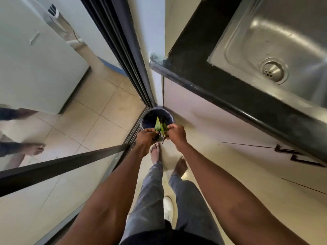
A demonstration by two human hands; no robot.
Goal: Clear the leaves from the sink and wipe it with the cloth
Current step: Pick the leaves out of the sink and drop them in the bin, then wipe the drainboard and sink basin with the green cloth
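A bunch of green leaves is pinched between both my hands, low down over a dark blue bin that stands on the floor in the corner. My left hand grips the bunch from the left, my right hand from the right. The steel sink lies at the upper right, set in a black counter; its basin and drain show no leaves. No cloth is in view.
A glass sliding door with a dark frame runs along the left, reflecting my feet. Cream cabinet doors with dark handles sit under the counter. My bare feet stand on the pale floor just behind the bin.
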